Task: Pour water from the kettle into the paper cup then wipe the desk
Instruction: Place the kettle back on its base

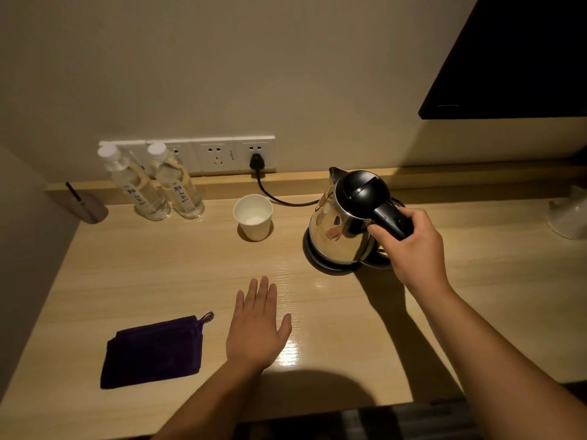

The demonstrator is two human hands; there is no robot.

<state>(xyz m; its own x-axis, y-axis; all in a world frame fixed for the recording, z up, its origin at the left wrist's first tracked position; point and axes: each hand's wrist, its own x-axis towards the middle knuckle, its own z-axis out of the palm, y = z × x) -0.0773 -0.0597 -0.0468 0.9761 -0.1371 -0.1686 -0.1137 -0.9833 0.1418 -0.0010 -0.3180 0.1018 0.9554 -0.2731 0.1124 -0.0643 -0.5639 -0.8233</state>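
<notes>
Dim wooden desk (158,281). Our right hand (413,246) clamps the kettle (343,227) handle, steel body likely heavy on its base; light cup (253,217) left. Left hand (257,325) flat, fingers spread.

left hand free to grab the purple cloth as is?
Probably yes. The left hand lies open and flat on the desk, empty, with the folded purple cloth just to its left and nothing between them. The right hand is occupied gripping the kettle handle.
</notes>
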